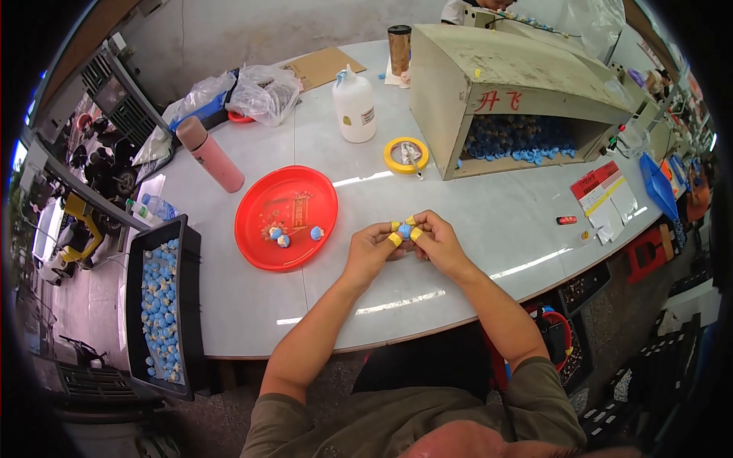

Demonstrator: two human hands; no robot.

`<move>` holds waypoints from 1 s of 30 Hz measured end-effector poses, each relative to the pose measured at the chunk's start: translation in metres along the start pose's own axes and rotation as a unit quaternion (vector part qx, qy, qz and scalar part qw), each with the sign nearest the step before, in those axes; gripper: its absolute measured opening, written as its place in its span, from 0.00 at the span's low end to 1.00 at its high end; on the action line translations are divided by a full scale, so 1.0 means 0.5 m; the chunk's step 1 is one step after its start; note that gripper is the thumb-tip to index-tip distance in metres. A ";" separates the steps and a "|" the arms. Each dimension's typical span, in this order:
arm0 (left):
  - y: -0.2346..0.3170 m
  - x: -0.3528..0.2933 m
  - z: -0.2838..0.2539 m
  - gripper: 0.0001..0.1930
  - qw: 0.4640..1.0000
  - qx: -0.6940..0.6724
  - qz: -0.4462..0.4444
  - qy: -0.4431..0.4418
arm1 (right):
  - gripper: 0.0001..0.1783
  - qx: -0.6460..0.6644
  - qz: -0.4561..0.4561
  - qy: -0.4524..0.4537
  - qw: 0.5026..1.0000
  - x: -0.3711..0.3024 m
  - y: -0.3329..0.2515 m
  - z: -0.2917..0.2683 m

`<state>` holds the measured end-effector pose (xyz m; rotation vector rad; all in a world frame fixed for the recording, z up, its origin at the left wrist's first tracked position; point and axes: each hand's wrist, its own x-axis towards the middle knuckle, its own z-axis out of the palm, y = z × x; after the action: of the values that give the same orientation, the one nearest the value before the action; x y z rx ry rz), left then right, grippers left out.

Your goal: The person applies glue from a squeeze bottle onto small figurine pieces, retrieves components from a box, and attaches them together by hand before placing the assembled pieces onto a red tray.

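Note:
My left hand (369, 250) and my right hand (441, 241) meet above the table, with yellow tape on thumbs and forefingers. Pinched between their fingertips is a small blue round piece (405, 230), partly covered by the fingers. To the left lies a shallow red plastic tray (243, 229) holding three small blue-and-white round pieces (316, 233). Beyond the hands, a roll of yellow tape (395, 162) lies flat with a small tube-like item inside its ring.
A black crate (192, 298) of blue-and-white pieces stands at the left edge. Behind are a pink bottle (210, 155), a white bottle (353, 107) and a tumbler (399, 49). A beige box (504, 72) holds blue pieces (519, 137). Papers (605, 197) lie right.

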<state>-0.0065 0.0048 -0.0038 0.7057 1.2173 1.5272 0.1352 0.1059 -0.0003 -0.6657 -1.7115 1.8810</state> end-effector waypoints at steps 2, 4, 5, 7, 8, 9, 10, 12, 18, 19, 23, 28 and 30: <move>0.006 0.003 -0.007 0.14 1.000 0.016 -0.016 0.003 | 0.06 -0.009 0.007 -0.013 1.000 0.002 -0.004 -0.001; 0.005 0.005 -0.011 0.13 0.999 0.033 -0.033 0.006 | 0.06 -0.017 0.015 -0.026 0.999 0.002 -0.012 -0.005; 0.001 0.007 -0.013 0.13 0.999 0.039 -0.022 0.002 | 0.05 -0.038 0.021 -0.046 0.998 0.001 -0.018 -0.009; -0.004 0.007 -0.014 0.12 0.999 0.043 -0.014 -0.002 | 0.04 -0.058 0.029 -0.066 0.996 0.002 -0.016 -0.014; -0.006 0.007 -0.014 0.12 0.999 0.042 -0.007 -0.006 | 0.04 -0.064 0.030 -0.071 0.995 0.003 -0.012 -0.017; -0.008 0.006 -0.013 0.11 0.999 0.040 -0.001 -0.011 | 0.03 -0.070 0.030 -0.077 0.994 0.003 -0.008 -0.020; -0.010 0.006 -0.013 0.11 0.999 0.040 -0.003 -0.010 | 0.03 -0.069 0.033 -0.078 0.994 0.003 -0.010 -0.018; -0.014 0.005 -0.013 0.11 0.999 0.047 0.015 -0.010 | 0.02 -0.061 0.034 -0.081 0.994 0.001 -0.016 -0.014; -0.015 0.001 -0.005 0.08 0.999 0.049 0.022 -0.007 | 0.05 -0.083 0.010 -0.077 0.994 0.000 -0.005 -0.015; -0.017 0.001 -0.005 0.08 0.999 0.050 0.022 -0.006 | 0.05 -0.082 0.010 -0.077 0.994 0.000 -0.002 -0.014; -0.029 0.005 -0.008 0.07 0.999 0.033 0.039 -0.007 | 0.03 -0.105 -0.002 -0.070 0.992 0.001 0.008 -0.013; -0.033 0.007 -0.009 0.06 0.998 0.046 0.042 0.001 | 0.03 -0.113 -0.009 -0.062 0.992 -0.001 0.007 -0.009; -0.033 0.007 -0.009 0.06 0.998 0.045 0.038 0.008 | 0.03 -0.113 -0.012 -0.061 0.992 0.001 0.014 -0.009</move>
<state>-0.0058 0.0062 -0.0214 0.8088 1.2906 1.5508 0.1374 0.1092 -0.0079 -0.6232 -2.0222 1.7595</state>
